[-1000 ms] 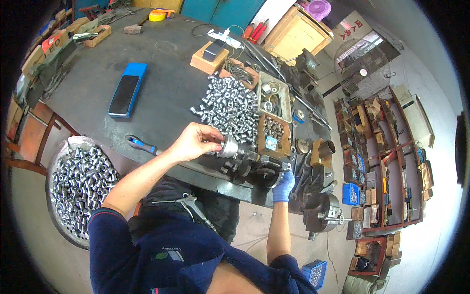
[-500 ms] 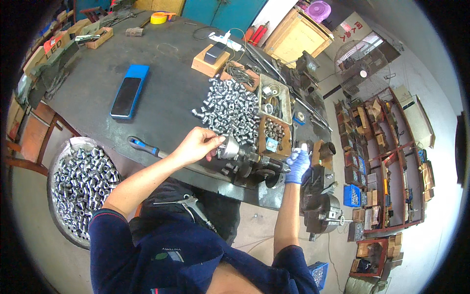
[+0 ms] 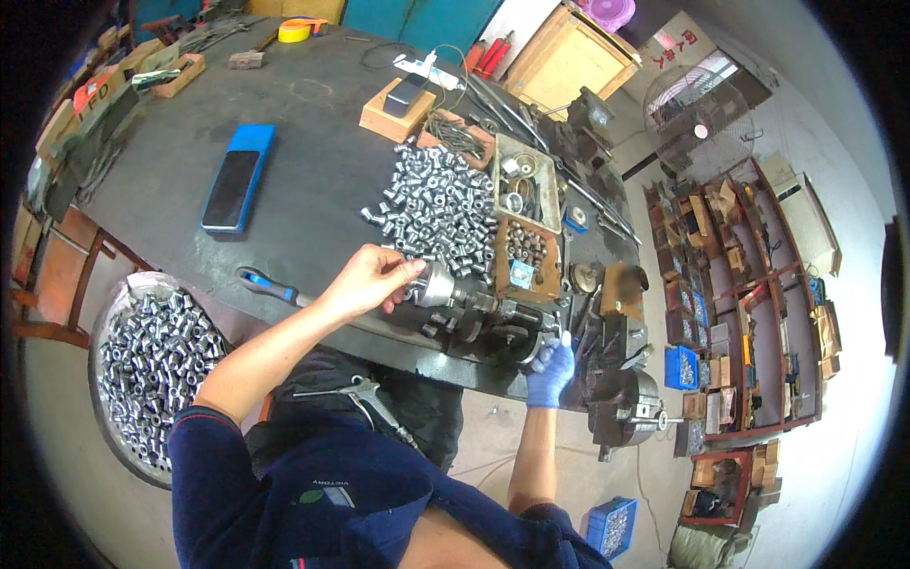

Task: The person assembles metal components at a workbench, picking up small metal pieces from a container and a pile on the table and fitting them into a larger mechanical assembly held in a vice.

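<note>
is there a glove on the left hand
No, the left hand is bare, while the right hand wears a blue glove.

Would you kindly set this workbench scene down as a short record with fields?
Left hand: bare, fingers at the silver cylinder; grip unclear
Right hand: blue-gloved, fingers curled, near the other end of the same metal device; contact unclear
Beyond the device: pile of metal fittings on the dark bench
Beside the pile: open cardboard box of small parts
Left of the person: round metal tray of similar fittings
Near the lap: silver air gun
</note>
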Tool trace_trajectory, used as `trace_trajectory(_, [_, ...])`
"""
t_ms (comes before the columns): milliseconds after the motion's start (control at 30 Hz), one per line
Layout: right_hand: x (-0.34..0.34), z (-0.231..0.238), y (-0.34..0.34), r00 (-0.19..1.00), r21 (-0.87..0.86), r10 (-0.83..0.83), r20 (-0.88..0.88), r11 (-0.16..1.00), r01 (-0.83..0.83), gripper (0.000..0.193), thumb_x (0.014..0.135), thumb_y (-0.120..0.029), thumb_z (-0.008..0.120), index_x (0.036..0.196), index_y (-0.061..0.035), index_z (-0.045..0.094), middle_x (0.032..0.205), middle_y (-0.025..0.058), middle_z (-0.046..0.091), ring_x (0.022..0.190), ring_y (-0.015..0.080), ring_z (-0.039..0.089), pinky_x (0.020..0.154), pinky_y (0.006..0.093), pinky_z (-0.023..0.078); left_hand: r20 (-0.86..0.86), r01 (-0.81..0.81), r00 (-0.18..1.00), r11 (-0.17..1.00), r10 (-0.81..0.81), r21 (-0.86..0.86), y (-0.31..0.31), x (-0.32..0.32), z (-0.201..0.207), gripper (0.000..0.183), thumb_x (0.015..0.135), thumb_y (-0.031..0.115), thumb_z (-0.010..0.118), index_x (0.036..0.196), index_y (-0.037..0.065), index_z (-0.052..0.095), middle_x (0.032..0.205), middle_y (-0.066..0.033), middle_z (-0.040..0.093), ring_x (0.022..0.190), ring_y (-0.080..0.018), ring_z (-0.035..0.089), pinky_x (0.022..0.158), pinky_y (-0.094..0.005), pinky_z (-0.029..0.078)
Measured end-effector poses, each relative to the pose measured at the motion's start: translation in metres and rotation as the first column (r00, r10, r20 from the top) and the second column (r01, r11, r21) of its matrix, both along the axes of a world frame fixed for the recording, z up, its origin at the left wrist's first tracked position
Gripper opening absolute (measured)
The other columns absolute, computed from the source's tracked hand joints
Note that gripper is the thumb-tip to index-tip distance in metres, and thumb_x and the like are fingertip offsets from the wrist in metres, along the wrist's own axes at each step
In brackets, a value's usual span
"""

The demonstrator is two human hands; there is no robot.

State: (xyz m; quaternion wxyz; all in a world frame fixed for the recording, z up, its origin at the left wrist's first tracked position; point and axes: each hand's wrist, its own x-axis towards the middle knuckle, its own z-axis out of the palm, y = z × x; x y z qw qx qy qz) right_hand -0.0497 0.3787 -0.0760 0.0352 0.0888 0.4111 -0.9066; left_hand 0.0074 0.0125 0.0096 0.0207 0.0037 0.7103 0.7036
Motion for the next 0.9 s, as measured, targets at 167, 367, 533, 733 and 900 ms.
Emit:
trace_trajectory(167, [-0.086,-0.006,-0.018,0.982,0.395,-0.164,-0.091,0.899,0.186,0.018,0.083,-0.026,0.059,0.08,-0.0082,0.056,0.061,-0.0022,0.052,0.043,0.0056,0.044,0.035,0.0185,0.03,-0.021,0.011,1.0,1.0,-0.011,-0.005,-0.006,-0.002,0.003,0.041,0.085,0.034,0.056,0.07,-0.003,0.058,0.056,-0.0054,0.054,0.045,-0.0103,0.051,0.042,-0.023,0.043])
trace_trajectory(367, [-0.057,0.084,-0.032,0.938,0.034,-0.057,-0.342,0.997,0.073,0.013,0.088,-0.018,0.047,0.079,-0.009,0.048,0.06,-0.0007,0.049,0.042,0.0052,0.04,0.033,0.0197,0.03,-0.032,-0.199,0.98,0.944,0.197,-0.262,-0.083,0.062,0.007,0.039,0.084,0.033,0.057,0.062,0.001,0.056,0.05,-0.0031,0.053,0.043,-0.0098,0.051,0.04,-0.0242,0.039])
trace_trajectory(533, [0.022,0.087,-0.023,0.855,0.044,-0.088,-0.512,0.991,0.128,0.027,0.092,-0.026,0.044,0.076,-0.0048,0.051,0.06,0.0015,0.048,0.044,0.0061,0.039,0.036,0.0194,0.033,0.096,-0.46,0.812,0.732,0.576,-0.502,-0.16,0.175,-0.015,0.034,0.081,0.025,0.06,0.061,-0.002,0.056,0.047,-0.0046,0.05,0.042,-0.0112,0.049,0.039,-0.0267,0.037])
trace_trajectory(733, [0.024,0.005,0.002,0.989,0.072,-0.025,-0.143,0.997,0.036,0.024,0.087,-0.028,0.053,0.073,-0.0081,0.052,0.064,0.0011,0.055,0.042,0.0053,0.043,0.031,0.0187,0.032,-0.168,-0.244,0.813,0.065,0.558,-0.968,-0.186,0.199,-0.032,0.025,0.072,0.02,0.062,0.061,-0.001,0.054,0.061,-0.0205,0.055,0.065,-0.0369,0.056,0.059,-0.0451,0.043])
trace_trajectory(900, [-0.023,-0.012,-0.017,0.967,0.211,-0.17,-0.192,0.955,0.21,0.026,0.082,-0.019,0.055,0.1,-0.0009,0.058,0.086,0.0072,0.062,0.076,0.0181,0.06,0.07,0.0301,0.05,-0.24,-0.388,0.888,0.359,0.392,-0.849,-0.115,0.048,-0.008,0.028,0.079,0.031,0.057,0.079,0.004,0.063,0.072,-0.0175,0.06,0.074,-0.0347,0.059,0.065,-0.0435,0.046])
